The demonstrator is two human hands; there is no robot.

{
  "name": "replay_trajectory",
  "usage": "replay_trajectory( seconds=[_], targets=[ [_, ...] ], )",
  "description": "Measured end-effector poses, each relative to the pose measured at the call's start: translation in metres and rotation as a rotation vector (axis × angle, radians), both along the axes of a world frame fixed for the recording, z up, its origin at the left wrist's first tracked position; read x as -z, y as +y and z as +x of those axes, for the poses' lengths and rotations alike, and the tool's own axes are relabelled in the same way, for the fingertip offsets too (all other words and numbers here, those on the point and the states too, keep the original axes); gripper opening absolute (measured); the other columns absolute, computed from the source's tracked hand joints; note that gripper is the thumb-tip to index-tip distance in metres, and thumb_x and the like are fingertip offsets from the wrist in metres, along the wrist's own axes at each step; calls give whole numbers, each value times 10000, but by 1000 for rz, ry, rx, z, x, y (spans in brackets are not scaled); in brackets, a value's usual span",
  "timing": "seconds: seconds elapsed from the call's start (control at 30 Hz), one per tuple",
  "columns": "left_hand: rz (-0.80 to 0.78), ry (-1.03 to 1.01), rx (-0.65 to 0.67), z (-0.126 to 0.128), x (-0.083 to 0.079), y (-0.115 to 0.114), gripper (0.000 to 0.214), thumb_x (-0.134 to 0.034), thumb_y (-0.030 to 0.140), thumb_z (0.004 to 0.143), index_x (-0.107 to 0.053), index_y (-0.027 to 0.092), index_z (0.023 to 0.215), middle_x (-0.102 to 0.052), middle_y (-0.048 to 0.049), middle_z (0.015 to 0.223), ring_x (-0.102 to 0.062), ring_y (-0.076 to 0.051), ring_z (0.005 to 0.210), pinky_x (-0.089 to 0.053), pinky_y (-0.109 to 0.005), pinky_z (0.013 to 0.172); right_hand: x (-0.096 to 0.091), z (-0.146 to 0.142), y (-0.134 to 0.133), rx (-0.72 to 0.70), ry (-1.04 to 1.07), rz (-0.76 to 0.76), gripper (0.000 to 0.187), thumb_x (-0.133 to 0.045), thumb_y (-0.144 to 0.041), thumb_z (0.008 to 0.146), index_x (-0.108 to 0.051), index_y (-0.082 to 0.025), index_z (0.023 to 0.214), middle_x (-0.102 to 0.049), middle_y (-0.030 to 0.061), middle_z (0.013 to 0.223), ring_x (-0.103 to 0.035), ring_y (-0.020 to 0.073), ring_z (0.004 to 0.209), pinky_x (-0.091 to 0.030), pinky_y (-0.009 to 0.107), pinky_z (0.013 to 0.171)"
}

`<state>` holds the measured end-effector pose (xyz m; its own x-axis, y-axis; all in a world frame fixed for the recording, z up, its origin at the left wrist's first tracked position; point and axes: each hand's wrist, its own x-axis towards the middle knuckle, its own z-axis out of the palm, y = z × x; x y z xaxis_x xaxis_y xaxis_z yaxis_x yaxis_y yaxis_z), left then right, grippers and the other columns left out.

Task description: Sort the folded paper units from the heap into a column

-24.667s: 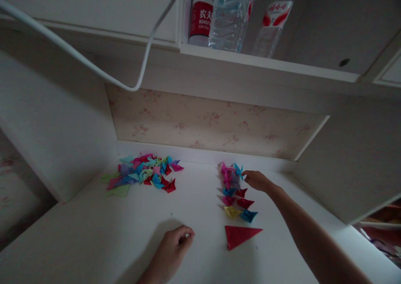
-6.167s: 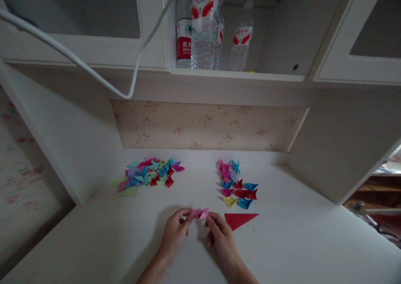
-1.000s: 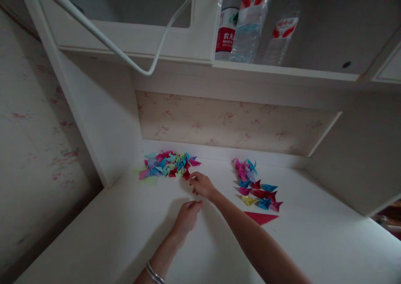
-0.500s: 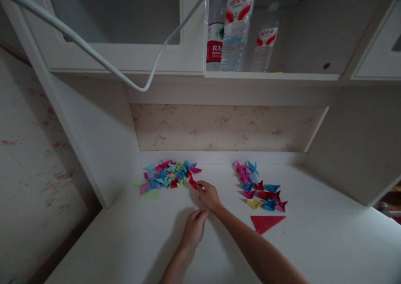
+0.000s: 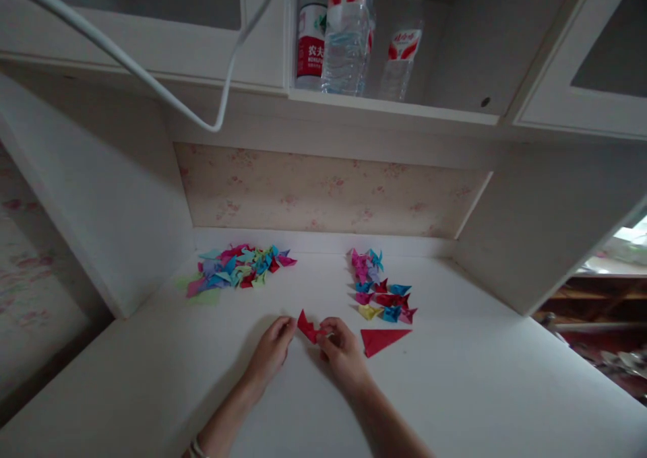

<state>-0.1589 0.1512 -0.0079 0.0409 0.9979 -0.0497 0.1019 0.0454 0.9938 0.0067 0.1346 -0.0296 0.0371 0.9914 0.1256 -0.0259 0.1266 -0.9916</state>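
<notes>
A small red folded paper piece [image 5: 308,327] is pinched in my right hand [image 5: 342,350] just above the white desk [image 5: 455,390]. My left hand [image 5: 273,349] sits close on its left, fingers curled, fingertips near the piece's left tip; whether they touch it is unclear. A loose heap of colourful folded papers [image 5: 237,273] lies at the back left. A tidier row of folded pieces [image 5: 379,289] lies at the back centre-right. A flat red paper triangle [image 5: 381,340] rests just right of my right hand.
Water bottles [image 5: 348,34] stand on the shelf above. A white cable [image 5: 151,87] hangs in a loop across the upper left. Side panels [image 5: 111,202] wall in the desk nook on both sides.
My right hand has drawn back from the left heap to the desk's middle front with a red folded piece in it. My left hand has closed in beside the piece.
</notes>
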Motion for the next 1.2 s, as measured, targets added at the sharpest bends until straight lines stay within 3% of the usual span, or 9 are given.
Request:
replay_trajectory(
  seconds=[0.17, 0.33, 0.53, 0.8, 0.93, 1.13, 1.2],
  targets=[
    [6, 22, 52, 0, -3, -3, 527, -553, 642, 697, -661, 149, 848, -366, 84, 433, -306, -86, 383, -195, -215, 408, 0, -1, 4, -115, -10, 0, 233, -606, -206, 733, -565, -203, 962, -602, -21, 761, -502, 80, 480, -370, 191, 425],
    [-37, 40, 81, -1, -7, -5, 519, -569, 613, 705, -661, 146, 910, -350, 94, 466, -247, -69, 386, -161, -213, 409, 0, 1, 11, 0, 114, -40, 271, -633, -354, 760, -551, -208, 973, -584, -9, 826, -478, 61, 421, -344, 192, 371],
    [-52, 56, 105, -1, -12, -8, 438, -619, 562, 692, -662, 143, 813, -399, 72, 504, -278, -70, 425, -176, -217, 429, -1, 4, 14, 45, 168, -46, 378, -672, -430, 739, -543, -187, 999, -597, 9, 836, -497, 66, 418, -360, 194, 373],
    [-56, 10, 92, -5, -3, -4, 421, -603, 539, 729, -645, 134, 832, -306, 96, 486, -256, -66, 418, -164, -204, 417, 1, 5, 13, 40, 95, -53, 422, -679, -503, 713, -571, -182, 964, -632, 26, 820, -479, 77, 425, -343, 199, 375],
    [-51, -14, 78, -8, 2, -2, 451, -580, 546, 747, -647, 125, 896, -281, 104, 469, -238, -68, 416, -151, -202, 404, 4, 3, 14, -7, 14, -52, 355, -639, -492, 758, -598, -184, 930, -626, 16, 776, -466, 79, 434, -331, 199, 385],
    [-48, -31, 41, -7, -1, -4, 465, -596, 554, 732, -649, 121, 894, -309, 102, 472, -260, -66, 417, -173, -197, 407, 5, 2, 13, -39, -43, -77, 335, -604, -504, 785, -645, -182, 867, -544, -29, 577, -413, 77, 416, -275, 195, 387],
    [-42, -37, 37, -6, -3, -5, 466, -600, 553, 728, -654, 124, 902, -311, 101, 468, -267, -69, 417, -180, -199, 409, 3, 2, 13, -38, -33, -78, 351, -598, -522, 783, -649, -179, 840, -562, -17, 602, -415, 75, 416, -277, 195, 383]
  ],
)
